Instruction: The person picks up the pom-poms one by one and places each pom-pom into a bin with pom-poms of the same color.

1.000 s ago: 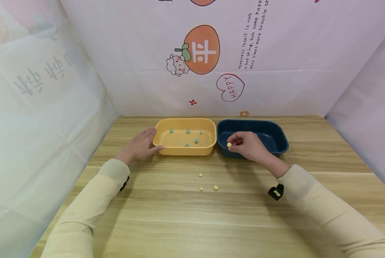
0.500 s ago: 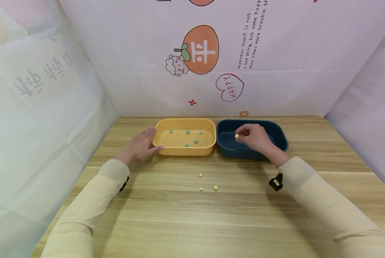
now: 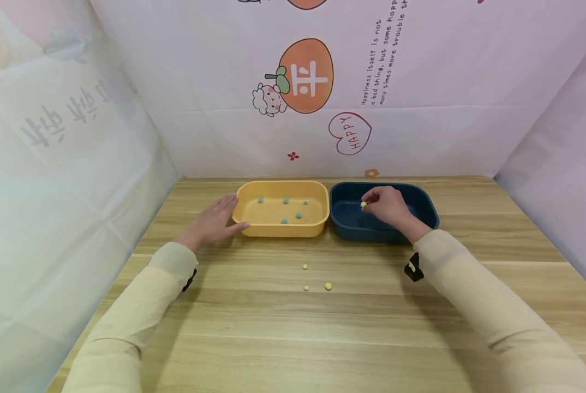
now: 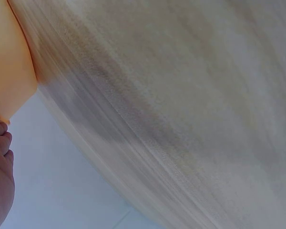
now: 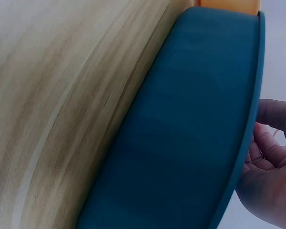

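Note:
My right hand (image 3: 389, 207) is over the dark blue basin (image 3: 342, 233), pinching a small yellow ball (image 3: 364, 204) between thumb and fingertips. In the right wrist view the basin's wall (image 5: 181, 114) hides the fingertips and the ball. My left hand (image 3: 213, 219) rests on the left end of the yellow basin (image 3: 283, 230), fingers straight along its rim and thumb at the front edge. Several small blue-green balls, one of them a ball (image 3: 298, 215) near the middle, lie in the yellow basin.
On the wooden table (image 3: 253, 338) in front of the basins lie a larger yellow ball (image 3: 328, 286) and two smaller ones, a far ball (image 3: 305, 267) and a near ball (image 3: 306, 288). A printed cloth (image 3: 214, 142) hangs behind, with more cloth at both sides.
My right hand has moved back and slightly right with the yellow ball, from the blue basin's front rim to over its inside. The left hand has stayed in place.

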`<control>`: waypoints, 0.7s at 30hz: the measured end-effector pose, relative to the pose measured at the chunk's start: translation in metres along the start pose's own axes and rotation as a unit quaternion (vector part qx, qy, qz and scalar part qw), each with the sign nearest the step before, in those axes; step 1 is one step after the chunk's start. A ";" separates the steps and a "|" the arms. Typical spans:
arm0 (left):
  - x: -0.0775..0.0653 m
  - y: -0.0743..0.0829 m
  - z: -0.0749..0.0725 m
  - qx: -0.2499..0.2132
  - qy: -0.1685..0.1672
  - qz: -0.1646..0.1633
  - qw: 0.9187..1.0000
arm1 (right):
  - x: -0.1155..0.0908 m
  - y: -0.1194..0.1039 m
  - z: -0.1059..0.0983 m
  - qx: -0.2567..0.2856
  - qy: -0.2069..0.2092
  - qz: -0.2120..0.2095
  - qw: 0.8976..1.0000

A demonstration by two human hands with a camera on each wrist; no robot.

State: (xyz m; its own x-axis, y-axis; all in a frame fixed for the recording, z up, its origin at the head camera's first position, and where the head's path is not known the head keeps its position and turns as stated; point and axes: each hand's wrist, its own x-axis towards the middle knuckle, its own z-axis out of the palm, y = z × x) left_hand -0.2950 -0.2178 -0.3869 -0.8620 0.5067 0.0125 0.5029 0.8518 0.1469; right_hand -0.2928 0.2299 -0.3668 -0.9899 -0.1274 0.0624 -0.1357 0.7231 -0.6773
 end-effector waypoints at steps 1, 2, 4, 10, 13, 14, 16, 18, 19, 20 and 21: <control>0.000 0.000 0.000 0.000 0.000 0.000 1.000 | 0.001 0.001 0.000 -0.003 0.001 0.001 1.000; 0.000 0.000 0.000 0.001 0.000 0.001 1.000 | 0.002 0.002 0.000 -0.005 0.001 0.002 1.000; 0.000 0.001 -0.001 0.001 -0.001 0.002 1.000 | 0.004 0.003 0.000 -0.006 0.001 0.005 1.000; 0.000 0.001 -0.001 0.002 -0.002 0.003 1.000 | 0.007 0.006 0.000 -0.010 0.001 0.015 1.000; 0.000 0.000 -0.001 0.001 0.000 0.003 1.000 | 0.008 0.008 0.000 -0.012 0.003 0.017 1.000; 0.001 0.000 0.000 0.001 0.000 0.003 1.000 | 0.008 0.008 0.000 -0.013 0.004 0.017 1.000; 0.001 0.000 0.000 0.001 0.001 0.002 1.000 | 0.008 0.008 0.000 -0.013 0.006 0.018 1.000; 0.001 0.000 0.000 0.001 0.001 0.001 1.000 | 0.008 0.009 -0.001 -0.014 0.006 0.017 1.000; 0.001 0.000 0.000 0.002 0.000 0.000 1.000 | 0.008 0.009 -0.001 -0.014 0.007 0.017 1.000; 0.001 0.000 0.000 0.002 0.000 0.000 1.000 | 0.007 0.009 -0.001 -0.014 0.006 0.017 1.000; 0.001 0.000 0.000 0.002 0.000 0.000 1.000 | 0.007 0.009 -0.002 -0.013 0.005 0.018 1.000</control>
State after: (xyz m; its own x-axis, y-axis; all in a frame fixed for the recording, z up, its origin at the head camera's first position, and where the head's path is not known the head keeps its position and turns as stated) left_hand -0.2957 -0.2178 -0.3872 -0.8622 0.5065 0.0119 0.5028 0.8526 0.1426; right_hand -0.3014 0.2369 -0.3716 -0.9945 -0.0944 0.0465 -0.1015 0.7446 -0.6597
